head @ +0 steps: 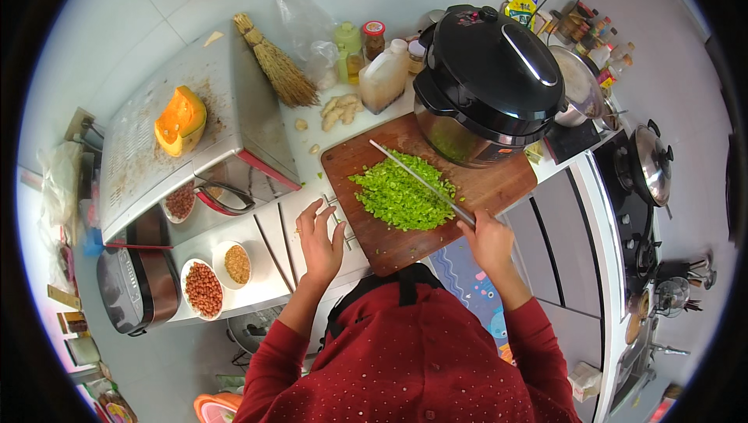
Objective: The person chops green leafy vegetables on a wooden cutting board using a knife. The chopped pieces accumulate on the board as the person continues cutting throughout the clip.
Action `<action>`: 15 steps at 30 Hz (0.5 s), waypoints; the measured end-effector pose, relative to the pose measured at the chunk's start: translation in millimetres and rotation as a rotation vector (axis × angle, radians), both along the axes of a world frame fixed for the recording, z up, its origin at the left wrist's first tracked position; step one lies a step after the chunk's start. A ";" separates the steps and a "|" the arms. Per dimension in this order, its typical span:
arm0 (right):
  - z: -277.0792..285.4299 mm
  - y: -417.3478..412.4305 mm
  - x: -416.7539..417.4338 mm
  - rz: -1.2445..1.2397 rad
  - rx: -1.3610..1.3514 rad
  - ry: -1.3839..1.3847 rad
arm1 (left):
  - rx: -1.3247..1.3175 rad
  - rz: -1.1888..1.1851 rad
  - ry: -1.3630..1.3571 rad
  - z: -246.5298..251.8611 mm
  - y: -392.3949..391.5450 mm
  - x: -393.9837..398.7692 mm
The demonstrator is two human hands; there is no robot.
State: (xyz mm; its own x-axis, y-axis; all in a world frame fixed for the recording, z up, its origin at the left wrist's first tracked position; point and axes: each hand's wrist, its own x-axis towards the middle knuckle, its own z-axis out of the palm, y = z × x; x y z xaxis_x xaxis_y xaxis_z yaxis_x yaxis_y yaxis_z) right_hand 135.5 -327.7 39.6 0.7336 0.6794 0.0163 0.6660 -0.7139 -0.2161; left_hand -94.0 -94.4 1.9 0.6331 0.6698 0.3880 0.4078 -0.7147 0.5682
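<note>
A knife point(416, 176), seen nearly edge-on, lies slantwise over a heap of chopped green vegetable point(397, 198) on a brown wooden cutting board point(345, 157). My right hand point(488, 243) grips its handle at the board's near right side. Fingers spread, my left hand point(320, 242) is just left of the board, near a small metal rack point(342, 221), and holds nothing; whether it touches the rack I cannot tell. Two dark chopsticks point(274, 253) lie to its left on the white counter. Further left are a bowl of reddish-brown peanuts point(203, 290) and a bowl of light brown crumbs point(237, 265).
A black electric pressure cooker point(497, 72) stands over the board's far right part. At the left is a metal oven point(175, 96) with a pumpkin piece point(182, 122) on top. Ginger point(342, 110), a white plastic bottle point(383, 75) and a straw brush point(280, 69) are behind the board.
</note>
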 end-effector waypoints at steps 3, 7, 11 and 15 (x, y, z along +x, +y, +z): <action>-7.4 13.3 20.1 -0.025 -0.058 -0.035 | -0.026 0.005 0.011 -3.2 -0.8 -2.7; -20.1 16.2 40.7 0.045 -0.039 -0.107 | -0.065 -0.003 0.033 -7.1 -3.9 -7.6; -12.2 9.8 46.2 0.129 -0.039 -0.093 | -0.064 0.008 0.051 -11.8 -2.4 -12.9; 1.6 -8.0 42.2 0.178 -0.033 -0.110 | -0.062 0.016 0.055 -10.2 -1.1 -13.2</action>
